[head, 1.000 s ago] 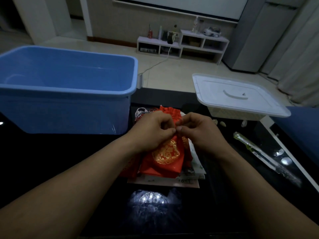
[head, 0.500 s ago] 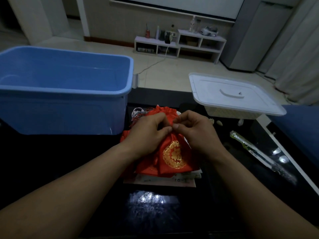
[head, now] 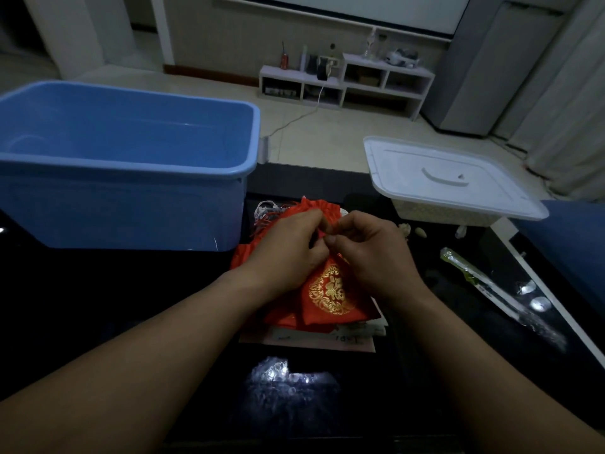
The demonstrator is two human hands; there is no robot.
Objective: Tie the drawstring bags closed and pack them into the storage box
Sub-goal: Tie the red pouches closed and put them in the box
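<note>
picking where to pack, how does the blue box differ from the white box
The blue box is open, with no cover; the white box wears a lid with a handle. The blue box looks deeper, with smooth walls; the white box looks shallower, with textured walls. Both are rectangular and stand on the dark table.

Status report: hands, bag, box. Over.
Left hand and right hand pinch the red drawstring bag at its neck. Bag not boxed. Blue storage box open beside it, way looks clear.
</note>
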